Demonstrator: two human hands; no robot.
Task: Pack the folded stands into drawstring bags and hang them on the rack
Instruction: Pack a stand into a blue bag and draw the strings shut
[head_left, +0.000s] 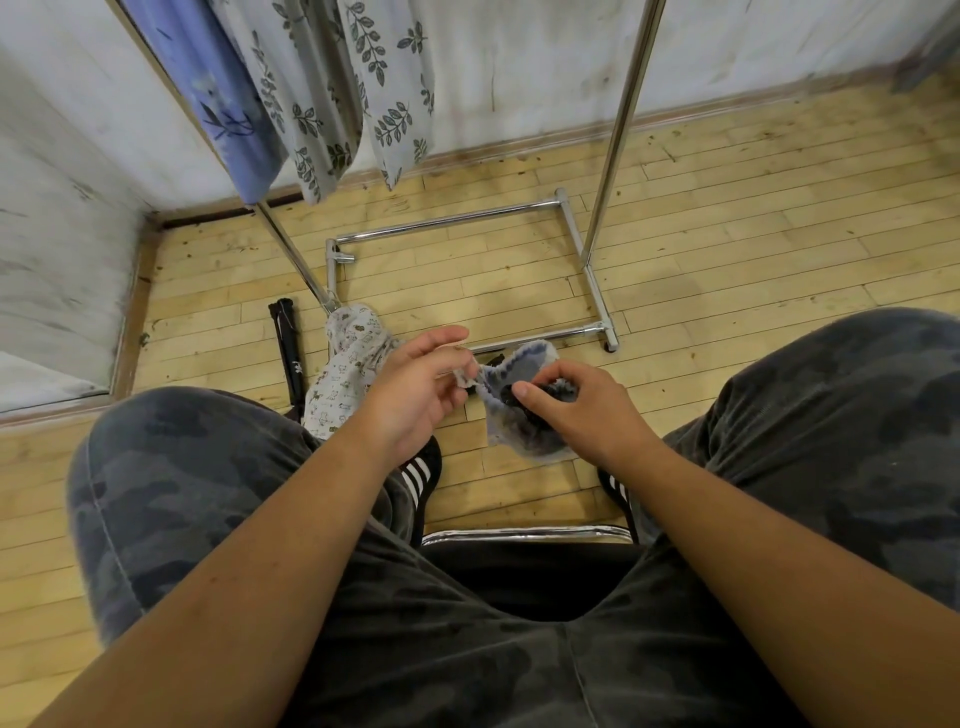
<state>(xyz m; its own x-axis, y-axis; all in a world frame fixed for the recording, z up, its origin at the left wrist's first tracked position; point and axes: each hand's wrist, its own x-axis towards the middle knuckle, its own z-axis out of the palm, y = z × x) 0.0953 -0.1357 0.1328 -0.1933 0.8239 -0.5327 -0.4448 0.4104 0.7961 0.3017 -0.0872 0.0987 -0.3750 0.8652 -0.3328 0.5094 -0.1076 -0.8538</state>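
With the left hand (421, 384) pinching the cord (464, 375) and the right hand (576, 410) clamped round the blue bag (524, 436) at its mouth, an uneven tug may spill the dark stand (521, 404) under those fingers.

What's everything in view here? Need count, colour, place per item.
rack: 1, chrome, on the wood floor ahead, by the wall
hanging bags: 3 seen, one blue, two pale with leaf print, on the rack, upper left
printed bag: 1, white with small figures, by the left knee
stand: 1, black, folded, on the floor left of the printed bag
blue bag: 1, blue-grey, between the knees, something dark inside
chair: 1, black seat, chrome edge, under the person
shoes: 2, black with white stripes, on the floor
left hand: pinches the blue bag's edge
right hand: grips the blue bag's mouth
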